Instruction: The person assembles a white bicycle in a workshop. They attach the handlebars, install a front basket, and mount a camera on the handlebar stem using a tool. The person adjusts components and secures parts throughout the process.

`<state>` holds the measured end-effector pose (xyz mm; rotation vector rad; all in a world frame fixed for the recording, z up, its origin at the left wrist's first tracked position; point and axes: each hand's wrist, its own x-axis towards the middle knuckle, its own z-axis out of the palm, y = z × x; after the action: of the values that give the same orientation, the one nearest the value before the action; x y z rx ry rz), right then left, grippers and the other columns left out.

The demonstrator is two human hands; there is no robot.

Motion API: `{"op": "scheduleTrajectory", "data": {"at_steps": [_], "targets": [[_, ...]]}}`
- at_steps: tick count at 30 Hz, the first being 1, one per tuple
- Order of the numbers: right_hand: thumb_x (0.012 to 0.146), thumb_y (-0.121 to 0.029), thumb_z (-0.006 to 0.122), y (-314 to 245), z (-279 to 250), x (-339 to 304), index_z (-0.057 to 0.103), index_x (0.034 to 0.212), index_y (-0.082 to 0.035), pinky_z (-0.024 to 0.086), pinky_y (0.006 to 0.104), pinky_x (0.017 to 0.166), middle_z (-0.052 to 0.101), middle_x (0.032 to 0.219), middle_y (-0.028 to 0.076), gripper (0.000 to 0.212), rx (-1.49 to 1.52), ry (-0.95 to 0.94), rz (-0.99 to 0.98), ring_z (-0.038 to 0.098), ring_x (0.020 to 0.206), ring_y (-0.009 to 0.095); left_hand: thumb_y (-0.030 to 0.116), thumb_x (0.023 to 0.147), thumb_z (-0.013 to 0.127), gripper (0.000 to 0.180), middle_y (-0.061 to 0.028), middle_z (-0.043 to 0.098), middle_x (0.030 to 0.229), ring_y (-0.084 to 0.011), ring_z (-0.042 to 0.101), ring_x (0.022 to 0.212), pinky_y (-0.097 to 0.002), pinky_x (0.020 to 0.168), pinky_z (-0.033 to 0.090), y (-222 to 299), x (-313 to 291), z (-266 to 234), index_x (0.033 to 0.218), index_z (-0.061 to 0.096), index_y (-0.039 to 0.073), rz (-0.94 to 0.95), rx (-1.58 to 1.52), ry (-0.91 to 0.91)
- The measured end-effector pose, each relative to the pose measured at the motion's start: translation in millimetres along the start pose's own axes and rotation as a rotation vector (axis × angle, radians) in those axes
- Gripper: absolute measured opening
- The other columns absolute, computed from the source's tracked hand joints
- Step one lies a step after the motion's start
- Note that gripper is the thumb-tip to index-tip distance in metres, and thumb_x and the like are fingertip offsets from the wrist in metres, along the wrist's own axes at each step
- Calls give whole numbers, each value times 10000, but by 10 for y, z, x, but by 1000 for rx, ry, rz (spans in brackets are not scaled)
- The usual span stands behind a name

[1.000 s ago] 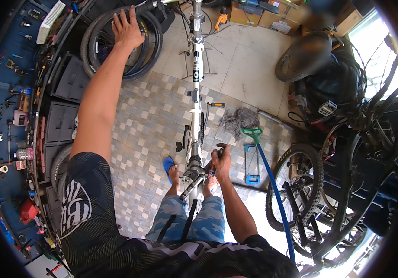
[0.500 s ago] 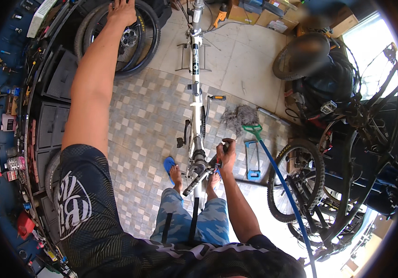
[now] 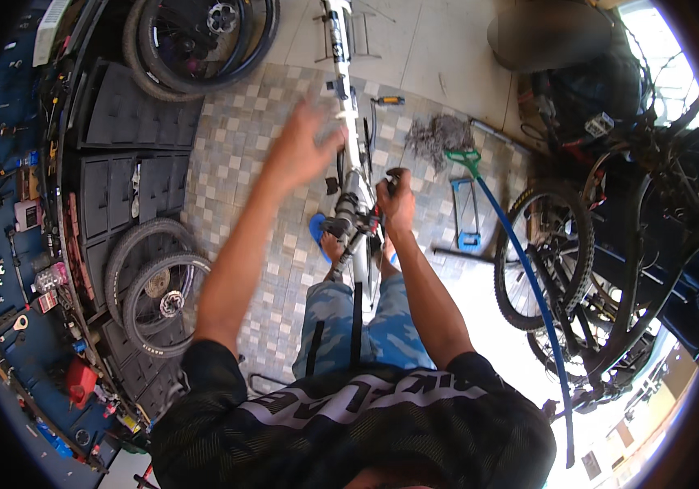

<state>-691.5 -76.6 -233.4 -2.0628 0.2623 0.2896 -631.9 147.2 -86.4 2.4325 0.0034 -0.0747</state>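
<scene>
The left hand (image 3: pixel 302 148) has moved beside the white tubular bicycle frame (image 3: pixel 354 152), fingers apart; the right hand (image 3: pixel 399 204) clasps a dark handle (image 3: pixel 391 187).

White bicycle frame (image 3: pixel 353 138), long tube pointing forward; dark handle (image 3: pixel 398 173) beside it

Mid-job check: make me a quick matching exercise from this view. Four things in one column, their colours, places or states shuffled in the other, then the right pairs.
Things:
1. left hand
2. bike frame
3. hacksaw
4. mop strands

Descriptions:
A. blue, lying on the tiled floor
B. grey, beside the green mop clamp
C. blurred in the picture
D. white, left of the right hand

Pairs: 1-C, 2-D, 3-A, 4-B
</scene>
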Motion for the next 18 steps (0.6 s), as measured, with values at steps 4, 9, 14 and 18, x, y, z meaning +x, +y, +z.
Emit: {"op": "scheduleTrajectory", "data": {"at_steps": [4, 9, 14, 18], "targets": [[916, -219, 633, -60, -48, 34, 499, 1196, -120, 521, 547, 764, 705, 882, 253, 326, 48, -106, -25, 684, 854, 485, 399, 944, 684, 419, -256, 674, 1237, -392, 661, 1161, -522, 993, 506, 605, -664, 671, 1239, 708, 101, -438, 41, -334], [909, -209, 616, -29, -158, 65, 493, 1184, -105, 513, 563, 749, 698, 868, 268, 319, -1, -153, -41, 675, 835, 496, 294, 908, 740, 359, -213, 741, 1050, -338, 727, 1011, -385, 790, 586, 379, -682, 819, 1147, 721, 27, -330, -100, 160], [911, -208, 633, 81, -403, 184, 505, 1178, -102, 517, 538, 722, 695, 805, 238, 315, 38, -150, 33, 692, 785, 452, 254, 925, 711, 274, -167, 756, 966, -318, 747, 884, -388, 758, 579, 596, -718, 1027, 1054, 717, 13, -422, -16, -26], [923, -237, 635, 305, -544, 313, 514, 1169, -108, 520, 520, 722, 692, 760, 222, 302, 28, -72, 11, 694, 757, 443, 223, 938, 679, 208, -169, 745, 924, -329, 737, 831, -413, 718, 569, 860, -597, 1253, 982, 703, 21, -357, 36, 71]]}}
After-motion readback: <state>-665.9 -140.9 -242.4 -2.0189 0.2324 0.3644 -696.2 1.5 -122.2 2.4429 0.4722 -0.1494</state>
